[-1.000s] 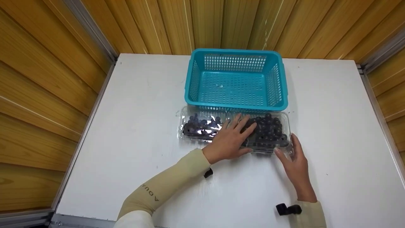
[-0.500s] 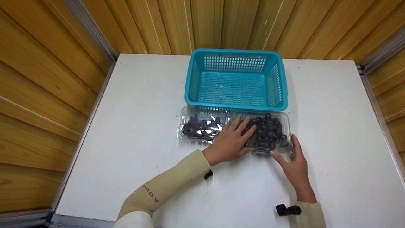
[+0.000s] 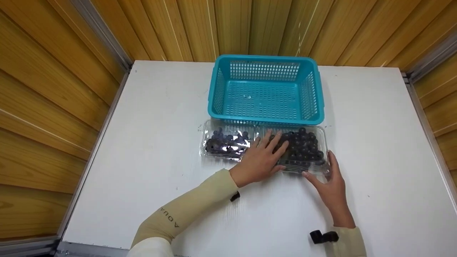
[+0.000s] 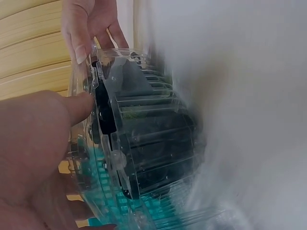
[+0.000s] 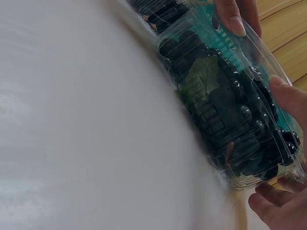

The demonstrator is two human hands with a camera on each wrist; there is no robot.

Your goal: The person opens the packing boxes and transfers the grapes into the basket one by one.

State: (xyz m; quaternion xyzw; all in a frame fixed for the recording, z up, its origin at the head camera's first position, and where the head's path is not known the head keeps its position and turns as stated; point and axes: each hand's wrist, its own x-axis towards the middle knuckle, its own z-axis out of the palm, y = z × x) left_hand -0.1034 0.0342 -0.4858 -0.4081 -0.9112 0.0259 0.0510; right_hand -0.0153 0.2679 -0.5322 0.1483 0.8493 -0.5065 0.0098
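Note:
Two clear plastic clamshell boxes of dark grapes lie side by side in the head view, the left box (image 3: pixel 228 144) and the right box (image 3: pixel 306 148). My left hand (image 3: pixel 259 161) rests on the right box's lid near its left end, fingers spread. At that box's near right corner, my right hand (image 3: pixel 332 187) holds on with the thumb at the front edge and the fingers along the end. In the right wrist view, its thumb (image 5: pixel 288 96) touches the lid edge and a green leaf (image 5: pixel 204 74) shows through the box wall.
A turquoise plastic basket (image 3: pixel 266 120) stands directly behind both boxes, with no fruit inside. All of this is on a white table (image 3: pixel 160 117). Wood-patterned walls (image 3: pixel 232 28) enclose the back and sides.
My right thumb has slid slightly left along the right box's front edge. The left hand has barely moved, and both boxes and the basket stay in place.

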